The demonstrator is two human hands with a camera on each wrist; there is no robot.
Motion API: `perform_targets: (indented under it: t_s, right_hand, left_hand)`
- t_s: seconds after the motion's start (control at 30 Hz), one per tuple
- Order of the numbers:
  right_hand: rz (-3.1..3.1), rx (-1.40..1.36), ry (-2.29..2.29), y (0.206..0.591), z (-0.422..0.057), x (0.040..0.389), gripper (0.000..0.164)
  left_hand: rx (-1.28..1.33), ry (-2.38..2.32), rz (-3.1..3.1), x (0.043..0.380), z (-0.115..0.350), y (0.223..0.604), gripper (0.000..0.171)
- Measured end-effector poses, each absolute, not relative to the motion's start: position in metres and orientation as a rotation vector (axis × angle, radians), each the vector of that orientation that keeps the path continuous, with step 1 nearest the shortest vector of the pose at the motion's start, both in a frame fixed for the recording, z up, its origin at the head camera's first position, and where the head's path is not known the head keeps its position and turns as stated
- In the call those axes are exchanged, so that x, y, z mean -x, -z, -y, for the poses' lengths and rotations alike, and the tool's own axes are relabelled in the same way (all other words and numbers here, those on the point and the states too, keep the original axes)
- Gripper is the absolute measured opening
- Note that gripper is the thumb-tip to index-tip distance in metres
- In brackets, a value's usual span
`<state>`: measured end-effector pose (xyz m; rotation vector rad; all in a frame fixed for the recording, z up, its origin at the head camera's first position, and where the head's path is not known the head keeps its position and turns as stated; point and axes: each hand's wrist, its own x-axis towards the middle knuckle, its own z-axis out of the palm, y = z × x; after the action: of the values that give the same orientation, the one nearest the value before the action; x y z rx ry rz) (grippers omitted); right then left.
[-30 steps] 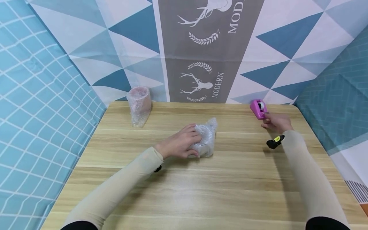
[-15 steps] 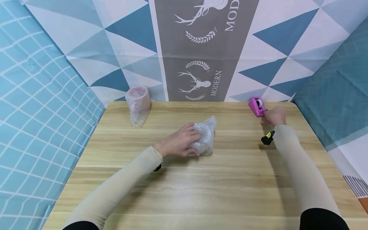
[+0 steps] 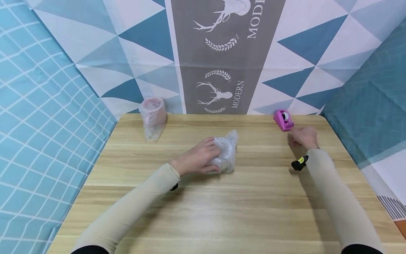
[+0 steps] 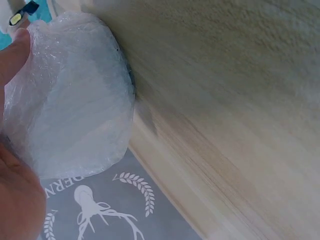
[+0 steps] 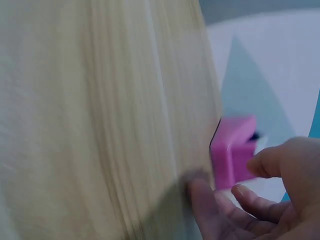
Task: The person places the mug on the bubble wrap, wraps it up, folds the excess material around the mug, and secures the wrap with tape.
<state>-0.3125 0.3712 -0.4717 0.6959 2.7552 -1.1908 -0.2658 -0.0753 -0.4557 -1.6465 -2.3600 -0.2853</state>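
Note:
My left hand [image 3: 198, 156] grips the near left side of a bubble-wrapped package [image 3: 226, 155] on the wooden table. Close up in the left wrist view, the wrapped package [image 4: 80, 100] shows a pale rounded shape through clear film; its contents are blurred by the wrap. Toward the back right stands a pink tape dispenser [image 3: 283, 120] with a white roll. My right hand [image 3: 305, 137] is just in front of its cutting end. In the right wrist view my thumb overlaps the dispenser [image 5: 232, 155], the fingertips are parted, and no tape shows between them.
A second bubble-wrapped item [image 3: 153, 116], pinkish and cylindrical, stands at the table's back left corner. Patterned cloth walls rise along the back and sides of the table [image 3: 241, 211]. A deer-print panel [image 3: 219, 56] hangs in the middle.
My right hand first moved in closer to the tape dispenser, then drew back slightly toward me. My left hand and the wrapped package stay where they were.

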Motion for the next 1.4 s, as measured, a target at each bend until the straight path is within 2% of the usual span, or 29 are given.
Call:
perform_targets:
  t_s: [0.43,0.77,0.97,1.17,1.4]
  right_hand:
    - [-3.022,0.248,1.000,0.453,-0.282,0.263,0.017]
    - [-2.949,0.790,1.119,0.440,-0.205,0.215,0.002]
    - [-2.754,1.114,1.121,0.434,-0.172,0.195,0.006]
    - [-2.638,1.235,1.061,0.443,-0.148,0.192,0.006]
    - [-2.744,1.026,1.057,0.448,-0.134,0.191,0.007]
  left_hand:
    - [1.642,0.272,2.329,0.266,0.075,0.458,0.043]
    - [1.629,0.242,2.333,0.266,0.077,0.459,0.043]
    - [1.619,0.224,2.330,0.267,0.077,0.460,0.042]
    - [1.617,0.207,2.323,0.268,0.077,0.461,0.035]
    - [1.608,0.201,2.308,0.265,0.077,0.460,0.031]
